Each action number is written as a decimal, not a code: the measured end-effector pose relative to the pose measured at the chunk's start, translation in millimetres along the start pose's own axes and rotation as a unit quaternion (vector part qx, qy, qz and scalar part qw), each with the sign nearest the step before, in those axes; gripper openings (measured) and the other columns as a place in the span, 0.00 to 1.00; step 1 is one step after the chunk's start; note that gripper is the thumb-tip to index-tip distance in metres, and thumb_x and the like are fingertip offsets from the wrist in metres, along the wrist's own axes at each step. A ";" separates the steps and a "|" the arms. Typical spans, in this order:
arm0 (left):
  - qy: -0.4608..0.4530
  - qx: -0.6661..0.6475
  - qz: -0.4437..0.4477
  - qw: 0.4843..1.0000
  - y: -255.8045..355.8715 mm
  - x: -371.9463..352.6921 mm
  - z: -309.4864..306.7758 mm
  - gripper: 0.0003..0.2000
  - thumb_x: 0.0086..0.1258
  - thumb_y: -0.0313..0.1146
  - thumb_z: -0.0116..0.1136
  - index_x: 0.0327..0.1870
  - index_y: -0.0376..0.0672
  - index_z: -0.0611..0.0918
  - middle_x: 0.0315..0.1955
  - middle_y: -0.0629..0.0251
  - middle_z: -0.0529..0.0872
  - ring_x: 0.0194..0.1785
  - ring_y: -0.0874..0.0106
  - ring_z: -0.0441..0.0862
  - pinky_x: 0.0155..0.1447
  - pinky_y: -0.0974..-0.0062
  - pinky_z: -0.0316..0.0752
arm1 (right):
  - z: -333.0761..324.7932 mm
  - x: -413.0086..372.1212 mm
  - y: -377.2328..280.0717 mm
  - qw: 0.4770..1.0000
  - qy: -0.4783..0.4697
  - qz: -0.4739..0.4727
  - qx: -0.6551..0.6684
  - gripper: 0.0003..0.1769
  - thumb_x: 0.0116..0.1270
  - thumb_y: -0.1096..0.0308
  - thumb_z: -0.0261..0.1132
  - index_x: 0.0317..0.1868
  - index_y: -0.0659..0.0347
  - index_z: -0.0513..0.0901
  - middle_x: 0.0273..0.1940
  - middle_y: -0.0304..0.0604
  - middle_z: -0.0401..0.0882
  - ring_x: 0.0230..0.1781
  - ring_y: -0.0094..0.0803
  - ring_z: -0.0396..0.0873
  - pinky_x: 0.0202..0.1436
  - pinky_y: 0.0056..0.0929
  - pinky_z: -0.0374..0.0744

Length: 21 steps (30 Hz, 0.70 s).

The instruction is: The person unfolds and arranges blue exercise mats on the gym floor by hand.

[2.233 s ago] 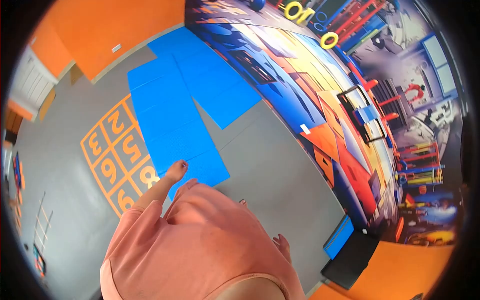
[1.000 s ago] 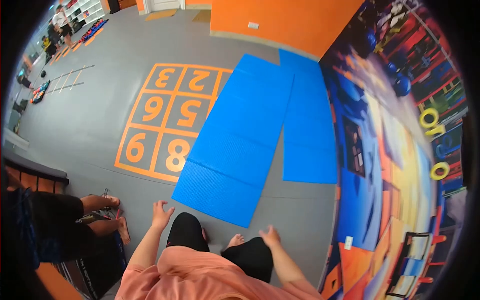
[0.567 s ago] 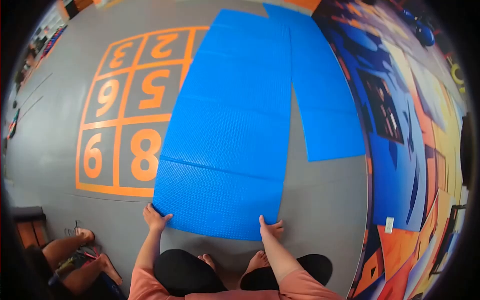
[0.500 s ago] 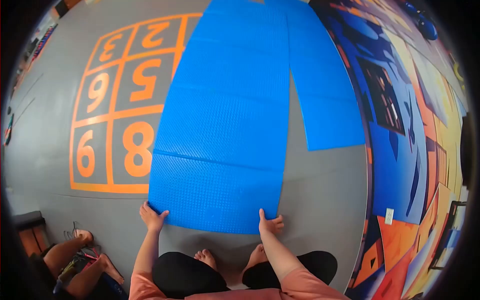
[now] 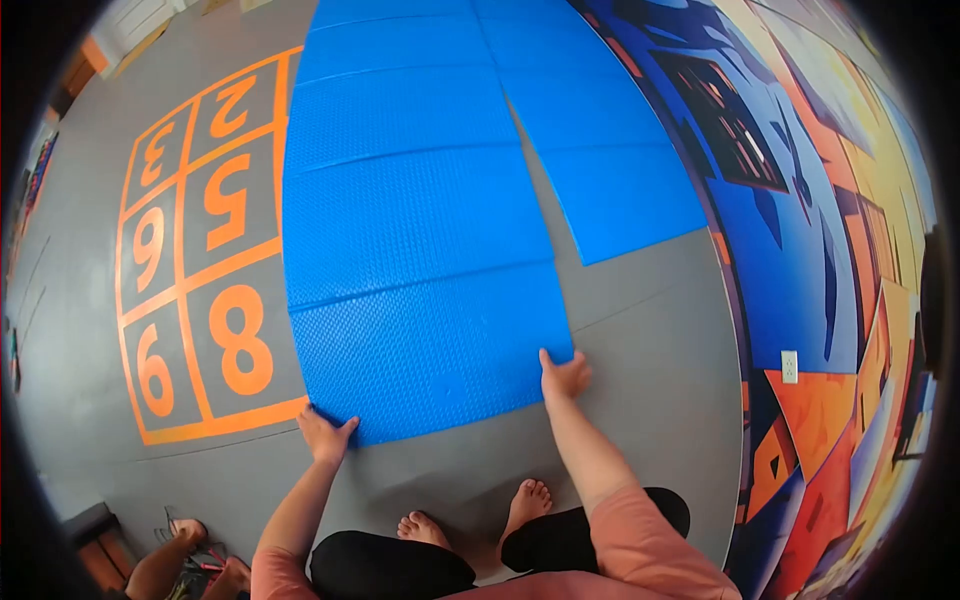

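Note:
A long blue folding mat with crosswise creases stretches away from me over the grey floor. My left hand grips its near left corner, thumb on top and the other fingers partly hidden at the edge. At the near right corner, my right hand holds the mat's side edge, its thumb on the upper surface. A second blue mat lies to the right, with a narrow wedge of grey floor between the two mats' near parts.
Orange numbered squares mark the grey floor at left. A colourful mural wall with an outlet runs along the right. Another person's bare foot and legs show at lower left, near a dark box.
The mat's near end has shifted right and slightly away from me, now slanting, with both hands still on it. The camera view has turned, and the second mat appears further left.

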<state>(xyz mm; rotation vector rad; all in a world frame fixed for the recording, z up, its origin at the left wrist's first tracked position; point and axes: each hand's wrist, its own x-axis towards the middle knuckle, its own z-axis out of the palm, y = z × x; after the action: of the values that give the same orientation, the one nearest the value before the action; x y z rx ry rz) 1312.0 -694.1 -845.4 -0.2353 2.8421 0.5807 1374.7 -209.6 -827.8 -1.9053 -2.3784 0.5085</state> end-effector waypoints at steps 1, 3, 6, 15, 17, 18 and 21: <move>-0.022 -0.009 -0.009 1.000 9.8 12.1 6.1 0.55 0.47 0.47 0.84 0.71 0.27 0.61 0.62 0.38 0.68 0.66 0.43 0.69 0.72 0.55 0.67 | -7.0 12.3 -15.1 1.000 0.006 -0.006 0.022 0.51 0.51 0.43 0.81 0.69 0.59 0.71 0.65 0.57 0.70 0.67 0.58 0.66 0.73 0.58 0.65; -0.031 -0.004 -0.014 0.999 42.7 29.2 6.5 0.56 0.48 0.46 0.84 0.72 0.27 0.59 0.63 0.38 0.67 0.66 0.43 0.68 0.72 0.56 0.67 | 5.8 49.5 -15.2 0.995 -0.029 -0.074 0.057 0.53 0.50 0.46 0.82 0.72 0.57 0.68 0.68 0.58 0.67 0.72 0.56 0.62 0.77 0.56 0.61; -0.071 -0.012 -0.004 0.997 88.0 42.4 9.0 0.59 0.49 0.48 0.83 0.74 0.27 0.54 0.65 0.37 0.65 0.68 0.43 0.66 0.73 0.55 0.65 | 8.3 72.5 -23.9 0.976 -0.081 -0.179 0.096 0.58 0.49 0.48 0.83 0.77 0.55 0.62 0.76 0.60 0.59 0.80 0.55 0.52 0.80 0.53 0.57; -0.063 0.149 0.275 0.948 105.9 8.6 16.9 0.58 0.57 0.69 0.66 0.82 0.43 0.54 0.80 0.37 0.44 0.83 0.40 0.38 0.82 0.42 0.41 | 18.2 26.7 -18.0 0.984 -0.051 -0.146 -0.087 0.56 0.66 0.28 0.61 0.84 0.39 0.45 0.84 0.54 0.36 0.85 0.49 0.35 0.77 0.76 0.36; -0.066 0.142 0.290 0.944 94.3 23.3 14.5 0.55 0.60 0.68 0.64 0.82 0.43 0.55 0.80 0.38 0.46 0.83 0.40 0.40 0.82 0.42 0.41 | 17.6 21.9 -22.3 0.981 -0.022 -0.167 -0.099 0.53 0.69 0.30 0.60 0.84 0.41 0.46 0.84 0.55 0.39 0.85 0.50 0.35 0.76 0.73 0.43; -0.063 0.134 0.299 0.943 93.6 27.7 12.9 0.52 0.63 0.66 0.62 0.82 0.43 0.56 0.80 0.39 0.47 0.83 0.39 0.41 0.82 0.42 0.41 | 21.4 22.9 -26.2 0.980 -0.026 -0.167 -0.105 0.53 0.69 0.30 0.60 0.84 0.41 0.46 0.84 0.55 0.39 0.85 0.50 0.35 0.76 0.73 0.43; -0.038 0.115 0.292 0.949 107.2 36.8 10.2 0.46 0.66 0.63 0.61 0.80 0.46 0.62 0.80 0.41 0.50 0.82 0.39 0.45 0.81 0.42 0.44 | 31.3 29.7 -35.9 0.978 -0.026 -0.177 -0.109 0.52 0.70 0.31 0.59 0.84 0.44 0.48 0.83 0.58 0.42 0.85 0.53 0.37 0.75 0.71 0.47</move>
<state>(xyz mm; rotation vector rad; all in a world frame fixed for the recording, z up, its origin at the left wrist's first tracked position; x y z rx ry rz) 1257.0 -596.6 -824.7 0.6751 2.8479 0.3343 1326.2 -194.7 -852.0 -1.4919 -2.8251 0.2833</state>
